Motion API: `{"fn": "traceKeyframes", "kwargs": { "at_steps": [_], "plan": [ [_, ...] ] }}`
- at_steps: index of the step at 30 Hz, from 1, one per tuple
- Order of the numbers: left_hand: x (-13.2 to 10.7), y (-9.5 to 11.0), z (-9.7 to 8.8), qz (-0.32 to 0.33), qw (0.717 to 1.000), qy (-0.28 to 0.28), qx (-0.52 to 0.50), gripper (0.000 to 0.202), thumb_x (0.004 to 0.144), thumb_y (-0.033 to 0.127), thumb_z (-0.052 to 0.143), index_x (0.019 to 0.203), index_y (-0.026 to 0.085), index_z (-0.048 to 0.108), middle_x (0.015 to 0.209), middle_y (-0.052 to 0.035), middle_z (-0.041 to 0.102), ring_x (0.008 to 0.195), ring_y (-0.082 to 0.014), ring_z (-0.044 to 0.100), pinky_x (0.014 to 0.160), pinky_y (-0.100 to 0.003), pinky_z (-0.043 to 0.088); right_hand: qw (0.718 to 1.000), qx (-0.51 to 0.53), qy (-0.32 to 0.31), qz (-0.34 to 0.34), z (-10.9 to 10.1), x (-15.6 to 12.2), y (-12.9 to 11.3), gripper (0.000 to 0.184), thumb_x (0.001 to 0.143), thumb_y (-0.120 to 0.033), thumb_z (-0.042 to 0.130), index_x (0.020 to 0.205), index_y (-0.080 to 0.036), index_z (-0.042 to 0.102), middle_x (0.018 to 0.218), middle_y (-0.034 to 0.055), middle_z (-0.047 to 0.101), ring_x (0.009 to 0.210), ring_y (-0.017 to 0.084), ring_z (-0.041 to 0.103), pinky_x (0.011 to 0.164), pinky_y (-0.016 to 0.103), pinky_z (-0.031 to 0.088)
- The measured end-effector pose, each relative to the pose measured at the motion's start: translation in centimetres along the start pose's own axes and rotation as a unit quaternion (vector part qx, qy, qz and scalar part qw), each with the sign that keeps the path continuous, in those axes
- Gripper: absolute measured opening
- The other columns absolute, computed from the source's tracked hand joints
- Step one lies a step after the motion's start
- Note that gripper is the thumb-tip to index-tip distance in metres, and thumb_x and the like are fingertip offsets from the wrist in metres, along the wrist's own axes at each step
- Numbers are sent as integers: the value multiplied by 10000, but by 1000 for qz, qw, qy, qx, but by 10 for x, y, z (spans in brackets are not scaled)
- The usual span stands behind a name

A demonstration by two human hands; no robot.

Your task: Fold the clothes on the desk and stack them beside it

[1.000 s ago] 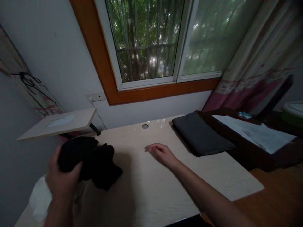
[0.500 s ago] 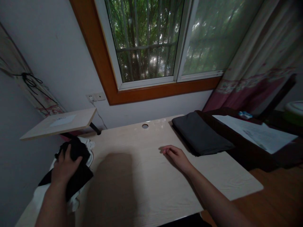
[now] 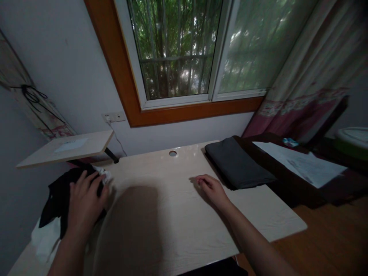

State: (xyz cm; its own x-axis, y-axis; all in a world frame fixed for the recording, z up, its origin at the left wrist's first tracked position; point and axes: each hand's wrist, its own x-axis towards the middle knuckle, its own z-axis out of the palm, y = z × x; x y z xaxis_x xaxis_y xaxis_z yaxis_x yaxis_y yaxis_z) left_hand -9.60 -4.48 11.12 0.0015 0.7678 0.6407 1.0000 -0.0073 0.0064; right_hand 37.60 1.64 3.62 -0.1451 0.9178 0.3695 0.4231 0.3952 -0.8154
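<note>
My left hand point(image 3: 84, 199) lies on a crumpled black garment point(image 3: 59, 193) at the left end of the pale wooden desk point(image 3: 178, 214), fingers spread over the cloth. Some white fabric point(image 3: 44, 239) shows beneath and beside the black one. My right hand point(image 3: 211, 189) rests on the bare desk near the middle, fingers loosely curled with nothing visible in them. A folded dark grey cloth point(image 3: 237, 166) lies just right of that hand, at the desk's back right corner.
A small raised wooden shelf point(image 3: 66, 147) juts over the desk's left rear. A cable hole point(image 3: 173, 153) sits near the wall. To the right stands a dark table with white paper point(image 3: 301, 165). Window and curtain are behind; a wall socket point(image 3: 112, 117) is at left.
My left hand carried the black garment from above the desk down to the left, onto the white fabric, and now lies spread on it. The right hand slid slightly right.
</note>
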Motion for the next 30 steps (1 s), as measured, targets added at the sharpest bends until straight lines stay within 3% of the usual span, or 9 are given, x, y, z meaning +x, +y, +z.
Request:
{"fn": "traceKeyframes", "kwargs": {
  "at_steps": [3, 6, 10, 13, 15, 19, 24, 27, 30],
  "plan": [
    [-10, 32, 29, 79, 992, -65, -77, 322, 923, 314, 505, 1203, 241, 647, 1366, -110, 605, 1462, -326, 350, 1181, -622, 277, 988, -125, 53, -71, -21, 7, -1, 248, 962, -275, 482, 1044, -208, 706, 1047, 80, 716, 1008, 235, 633, 921, 380, 487],
    [-21, 54, 69, 94, 979, -122, -137, 318, 913, 274, 506, 1195, 256, 652, 1388, -87, 607, 1435, -288, 409, 1189, -569, 319, 955, -262, 98, -98, -49, 16, -2, 271, 952, -260, 496, 1135, -199, 685, 1141, 98, 697, 1090, 254, 600, 988, 400, 463],
    [-29, 76, 108, 70, 967, -165, -181, 355, 901, 262, 505, 1223, 220, 646, 1392, -96, 606, 1415, -288, 438, 1189, -552, 339, 892, -432, 121, -50, -78, 20, 7, 471, 891, -255, 570, 1346, -135, 571, 1382, 167, 581, 1282, 322, 500, 1091, 465, 385],
    [-29, 87, 120, 40, 962, -169, -211, 357, 904, 244, 496, 1221, 194, 653, 1381, -102, 608, 1416, -266, 438, 1194, -508, 354, 849, -514, 124, 10, -82, 14, 20, 527, 879, -249, 575, 1379, -85, 531, 1429, 219, 542, 1331, 362, 474, 1113, 524, 337],
    [-29, 89, 123, 31, 960, -163, -227, 345, 912, 262, 500, 1209, 192, 663, 1363, -109, 617, 1408, -271, 446, 1193, -510, 357, 836, -535, 118, 28, -80, 9, 27, 481, 903, -234, 538, 1353, -63, 551, 1410, 237, 560, 1327, 354, 494, 1119, 516, 330],
    [-34, 86, 122, 32, 951, -143, -271, 312, 915, 288, 516, 1172, 228, 682, 1328, -91, 638, 1391, -278, 466, 1183, -534, 368, 839, -531, 111, 46, -78, 11, 27, 396, 924, -179, 472, 1269, -46, 617, 1297, 259, 638, 1230, 333, 594, 1055, 467, 403],
    [-37, 83, 121, 27, 942, -130, -309, 271, 919, 307, 531, 1116, 246, 706, 1277, -82, 666, 1359, -274, 501, 1167, -541, 391, 836, -519, 94, 152, -92, 26, 4, 357, 940, -241, 489, 1228, -127, 665, 1037, 216, 741, 816, 303, 727, 759, 396, 515],
    [-36, 81, 122, 27, 937, -120, -328, 261, 921, 318, 539, 1101, 242, 712, 1259, -84, 673, 1341, -267, 519, 1161, -524, 401, 845, -499, 82, 172, -99, 33, -17, 357, 935, -273, 522, 1237, -162, 678, 1052, 205, 743, 797, 314, 728, 722, 398, 515],
    [-36, 80, 122, 33, 931, -119, -344, 265, 919, 320, 543, 1113, 245, 708, 1253, -85, 674, 1320, -263, 537, 1154, -522, 407, 884, -436, 79, 152, -99, 36, -38, 350, 909, -299, 579, 1217, -193, 705, 1052, 173, 750, 864, 334, 720, 752, 410, 515]
  ]
}}
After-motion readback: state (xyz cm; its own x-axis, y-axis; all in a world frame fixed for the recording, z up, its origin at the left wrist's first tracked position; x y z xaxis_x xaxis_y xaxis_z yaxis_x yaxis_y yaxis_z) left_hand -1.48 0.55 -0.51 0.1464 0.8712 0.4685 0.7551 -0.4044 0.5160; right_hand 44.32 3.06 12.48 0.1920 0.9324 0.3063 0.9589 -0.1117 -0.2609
